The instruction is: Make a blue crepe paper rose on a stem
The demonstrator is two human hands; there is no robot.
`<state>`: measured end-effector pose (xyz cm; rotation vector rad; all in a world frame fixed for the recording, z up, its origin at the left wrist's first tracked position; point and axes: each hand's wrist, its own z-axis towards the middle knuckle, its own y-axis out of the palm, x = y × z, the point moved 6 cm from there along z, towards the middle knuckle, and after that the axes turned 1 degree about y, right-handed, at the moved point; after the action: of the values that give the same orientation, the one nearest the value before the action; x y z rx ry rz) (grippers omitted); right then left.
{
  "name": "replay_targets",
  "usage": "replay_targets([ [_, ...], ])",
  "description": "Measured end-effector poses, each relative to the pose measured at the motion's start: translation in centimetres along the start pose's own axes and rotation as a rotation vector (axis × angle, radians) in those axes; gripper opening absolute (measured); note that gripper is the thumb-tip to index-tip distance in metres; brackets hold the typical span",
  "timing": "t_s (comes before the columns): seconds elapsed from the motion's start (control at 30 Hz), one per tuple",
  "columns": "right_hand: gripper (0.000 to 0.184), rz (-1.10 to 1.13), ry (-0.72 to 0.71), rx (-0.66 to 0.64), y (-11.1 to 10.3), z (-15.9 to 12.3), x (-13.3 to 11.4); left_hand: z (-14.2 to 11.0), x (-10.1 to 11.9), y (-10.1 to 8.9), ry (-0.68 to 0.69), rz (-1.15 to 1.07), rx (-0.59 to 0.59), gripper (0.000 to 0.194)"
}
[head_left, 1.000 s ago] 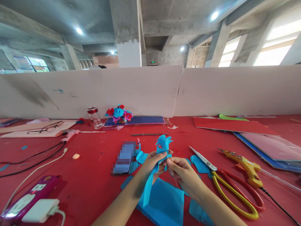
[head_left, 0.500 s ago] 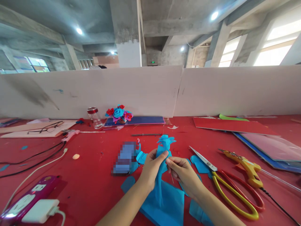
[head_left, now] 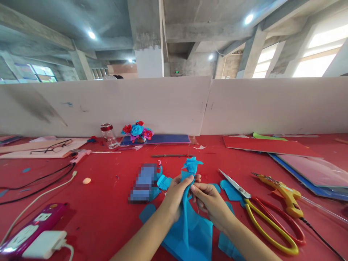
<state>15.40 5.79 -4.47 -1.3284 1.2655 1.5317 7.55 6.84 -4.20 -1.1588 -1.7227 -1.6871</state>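
Above the blue sheets (head_left: 199, 237) hangs the tail of a blue strip (head_left: 185, 224), straighter down than a second ago, when it slanted left. The left hand (head_left: 175, 195) pinches it; the right hand (head_left: 210, 199) grips below the blue flower (head_left: 192, 165), its exact hold partly hidden. Wrapping seems in hand, calling for steady tension. The flower's head stands just beyond the fingers.

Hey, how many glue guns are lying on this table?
2: a yellow glue gun to the right of the scissors, and a pink glue gun on the left side. Others could be hidden.
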Motion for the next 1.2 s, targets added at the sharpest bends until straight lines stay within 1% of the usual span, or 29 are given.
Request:
replay_targets([
  [0.2, 0.039, -0.001, 0.01, -0.042, 0.2, -0.1, 0.3, 0.1, -0.4, 0.2, -0.111, -0.098, -0.137, 0.018],
  [0.3, 0.039, 0.006, 0.018, -0.068, 0.3, -0.2, 0.3, 0.1, -0.4, 0.2, -0.145, -0.108, -0.165, 0.016],
  [0.4, 0.039, 0.009, 0.026, -0.083, 0.3, -0.2, 0.3, 0.1, 0.0, 0.1, -0.125, -0.069, -0.158, 0.016],
  [0.6, 0.034, 0.013, 0.004, -0.05, 0.1, 0.0, 0.1, 0.6, 0.8, -0.6, -0.053, 0.054, -0.148, 0.02],
  [0.7, 0.032, -0.002, 0.012, -0.026, -0.1, 0.1, 0.1, 0.8, 1.3, -1.1, -0.011, 0.064, -0.109, 0.021],
  [0.93, 0.032, -0.06, 0.002, 0.029, -0.5, 0.0, -0.2, 0.7, 2.2, -1.4, 0.081, 0.098, -0.009, 0.022],
  [1.2, 0.031, -0.104, -0.009, 0.058, -0.6, 0.1, -0.4, 0.7, 2.4, -1.3, 0.08, 0.138, -0.009, 0.022],
])
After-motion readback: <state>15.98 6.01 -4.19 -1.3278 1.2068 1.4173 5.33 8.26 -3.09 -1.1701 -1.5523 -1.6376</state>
